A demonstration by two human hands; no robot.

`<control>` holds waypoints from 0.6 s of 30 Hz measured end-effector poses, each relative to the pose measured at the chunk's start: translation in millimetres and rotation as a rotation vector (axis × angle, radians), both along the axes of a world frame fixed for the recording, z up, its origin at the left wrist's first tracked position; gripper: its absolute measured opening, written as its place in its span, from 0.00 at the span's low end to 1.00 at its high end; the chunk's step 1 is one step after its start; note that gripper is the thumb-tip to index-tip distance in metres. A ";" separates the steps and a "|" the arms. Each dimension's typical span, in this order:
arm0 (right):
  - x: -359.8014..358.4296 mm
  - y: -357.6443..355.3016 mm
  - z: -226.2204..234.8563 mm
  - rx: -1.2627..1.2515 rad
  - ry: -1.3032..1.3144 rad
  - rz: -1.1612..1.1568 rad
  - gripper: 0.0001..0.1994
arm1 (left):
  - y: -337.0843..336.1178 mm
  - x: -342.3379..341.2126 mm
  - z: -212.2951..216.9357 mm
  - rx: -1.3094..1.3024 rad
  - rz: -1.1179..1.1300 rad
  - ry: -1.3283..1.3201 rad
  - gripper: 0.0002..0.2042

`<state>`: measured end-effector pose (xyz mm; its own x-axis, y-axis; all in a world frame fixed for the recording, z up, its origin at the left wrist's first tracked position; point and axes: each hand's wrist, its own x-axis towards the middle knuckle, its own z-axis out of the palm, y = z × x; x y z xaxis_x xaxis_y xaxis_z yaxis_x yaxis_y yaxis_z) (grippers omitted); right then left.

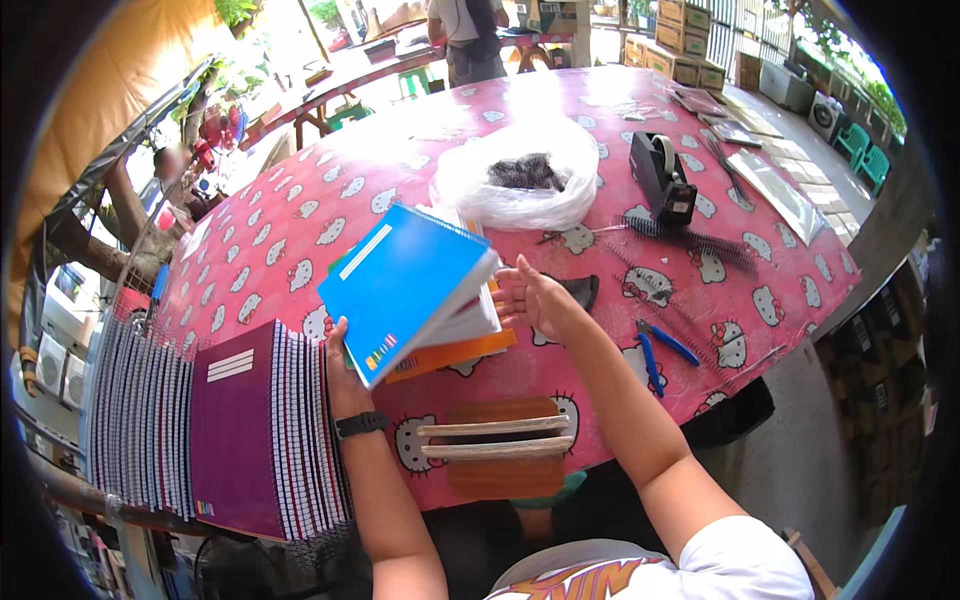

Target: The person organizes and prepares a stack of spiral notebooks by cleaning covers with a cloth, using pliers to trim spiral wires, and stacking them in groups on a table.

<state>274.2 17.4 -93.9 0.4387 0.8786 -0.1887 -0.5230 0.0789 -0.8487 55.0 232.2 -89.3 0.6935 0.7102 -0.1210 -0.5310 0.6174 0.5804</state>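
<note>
A blue spiral notebook (pixel 405 290) is tilted up in front of me, its pages partly fanned at the right edge. My left hand (pixel 346 370), with a dark watch on the wrist, grips its lower left edge; the cover hides some of the fingers. Beside the page edges, my right hand (pixel 535 300) is open with fingers spread. Under the blue one lies an orange notebook (pixel 455 355). To the left stands a long row of spiral notebooks, with a purple notebook (pixel 235 430) facing up. Pliers with blue handles (pixel 672 343) lie right of my right forearm.
A white plastic bag (pixel 460 185) holds black coils (pixel 525 172). Farther right are a black tape dispenser (pixel 660 185) and loose spiral wires (pixel 700 245). Near the front edge sits a wooden block with two slats (pixel 500 480). A person (pixel 468 40) stands beyond the pink-covered table (pixel 270 225).
</note>
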 end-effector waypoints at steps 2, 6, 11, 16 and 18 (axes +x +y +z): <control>-6.1 0.5 0.1 0.126 0.084 0.071 0.34 | 8.9 -12.5 -22.3 0.194 -0.026 0.313 0.17; -15.7 1.0 9.9 0.058 -0.071 -0.089 0.30 | -1.7 -6.4 -22.8 0.358 0.010 0.442 0.16; -16.7 -0.2 24.1 -0.138 -0.429 -0.317 0.23 | -16.6 -12.9 -5.3 0.830 0.223 0.756 0.32; -8.6 4.6 18.1 -0.392 -0.659 -0.290 0.19 | -61.5 -29.4 2.9 1.073 0.220 0.846 0.23; -17.8 6.7 23.6 -0.381 -0.936 -0.397 0.17 | -75.7 -42.0 -3.9 1.217 0.277 0.845 0.23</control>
